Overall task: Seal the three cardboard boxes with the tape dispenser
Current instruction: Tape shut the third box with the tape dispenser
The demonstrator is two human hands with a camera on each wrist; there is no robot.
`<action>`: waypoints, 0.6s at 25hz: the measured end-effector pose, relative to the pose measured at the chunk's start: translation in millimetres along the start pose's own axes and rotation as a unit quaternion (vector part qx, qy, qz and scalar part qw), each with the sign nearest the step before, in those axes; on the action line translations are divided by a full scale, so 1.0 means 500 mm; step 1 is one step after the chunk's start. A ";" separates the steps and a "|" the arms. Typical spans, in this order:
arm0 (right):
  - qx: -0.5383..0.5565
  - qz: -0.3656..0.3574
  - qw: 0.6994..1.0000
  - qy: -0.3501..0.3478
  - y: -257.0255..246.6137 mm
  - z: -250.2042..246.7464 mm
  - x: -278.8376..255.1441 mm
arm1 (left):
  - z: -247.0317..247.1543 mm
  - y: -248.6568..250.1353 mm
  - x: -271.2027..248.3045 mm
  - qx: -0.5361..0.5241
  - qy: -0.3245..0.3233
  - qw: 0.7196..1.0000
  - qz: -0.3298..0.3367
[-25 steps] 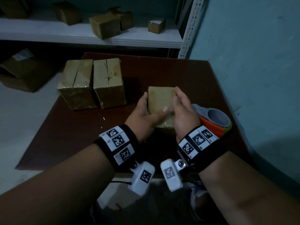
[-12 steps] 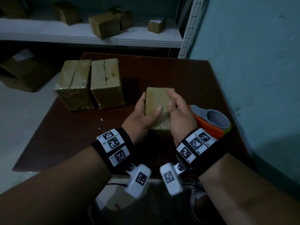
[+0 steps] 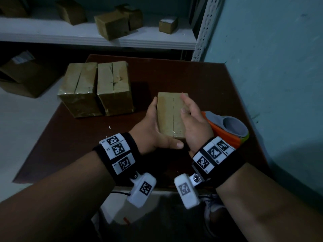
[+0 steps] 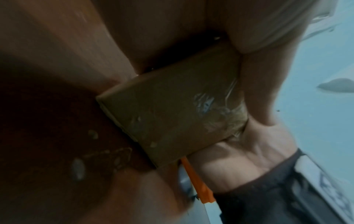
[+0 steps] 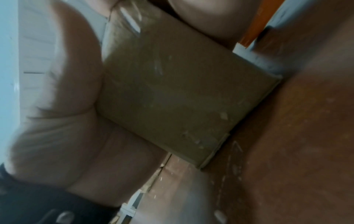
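Note:
A small cardboard box (image 3: 168,114) stands on the brown table (image 3: 174,74), held between both hands. My left hand (image 3: 151,125) wraps its left side, with the thumb across the lower near face. My right hand (image 3: 192,117) covers the right side, its fingers curled over the top edge. Clear tape (image 4: 220,106) shines on the box's near face (image 5: 172,94). The orange and grey tape dispenser (image 3: 227,126) lies on the table just right of my right hand, with no hand on it. Two larger boxes (image 3: 79,88) (image 3: 114,86) stand side by side at the table's left.
A white shelf (image 3: 52,34) behind the table carries several small boxes. A teal wall (image 3: 271,84) runs close along the table's right edge. A bigger carton (image 3: 22,75) sits on the floor at the left.
My left thumb has dropped from the box's top to its lower near face. My right fingers have slid farther along the top right edge. The box stays in place.

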State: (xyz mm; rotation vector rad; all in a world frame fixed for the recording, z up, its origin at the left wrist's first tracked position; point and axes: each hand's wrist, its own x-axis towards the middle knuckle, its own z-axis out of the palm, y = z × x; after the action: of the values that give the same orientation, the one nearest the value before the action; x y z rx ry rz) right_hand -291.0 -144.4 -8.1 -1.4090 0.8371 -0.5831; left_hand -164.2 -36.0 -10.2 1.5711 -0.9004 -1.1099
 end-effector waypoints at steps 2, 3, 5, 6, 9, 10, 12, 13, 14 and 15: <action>0.011 -0.002 1.000 0.006 0.002 0.001 0.001 | -0.001 0.004 0.002 0.020 -0.002 1.000 0.000; 0.014 -0.002 1.000 0.007 0.002 0.002 0.002 | -0.003 0.006 0.003 0.028 -0.003 1.000 -0.002; 0.020 0.000 1.000 0.011 0.002 0.005 0.003 | -0.010 0.008 0.002 0.048 -0.013 0.999 -0.007; 0.023 -0.001 1.000 0.014 0.002 0.006 0.003 | -0.014 0.007 0.001 0.058 -0.021 0.998 -0.007; 0.027 -0.014 0.999 0.023 -0.002 0.012 -0.003 | -0.021 0.009 -0.001 0.089 -0.029 0.996 -0.012; 0.029 -0.013 0.999 0.027 -0.001 0.014 -0.004 | -0.019 0.010 -0.002 0.094 -0.026 0.995 -0.011; 0.033 -0.002 0.999 0.035 -0.004 0.015 -0.007 | -0.015 0.010 -0.003 0.093 -0.021 0.995 -0.006; 0.031 0.005 0.999 0.040 -0.006 0.014 -0.007 | -0.014 0.010 -0.002 0.091 -0.019 0.996 -0.005; 0.028 0.009 0.999 0.042 -0.007 0.012 -0.008 | -0.013 0.010 -0.002 0.088 -0.019 0.996 -0.005; 0.026 0.011 0.999 0.039 -0.011 0.010 -0.009 | -0.013 0.009 -0.001 0.086 -0.020 0.996 -0.004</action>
State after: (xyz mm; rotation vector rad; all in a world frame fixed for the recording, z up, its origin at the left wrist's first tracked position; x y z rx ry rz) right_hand -289.1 -138.2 -2.1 -1.3355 0.8933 -0.6418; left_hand -158.4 -34.8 -5.1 1.6989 -1.0408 -1.0958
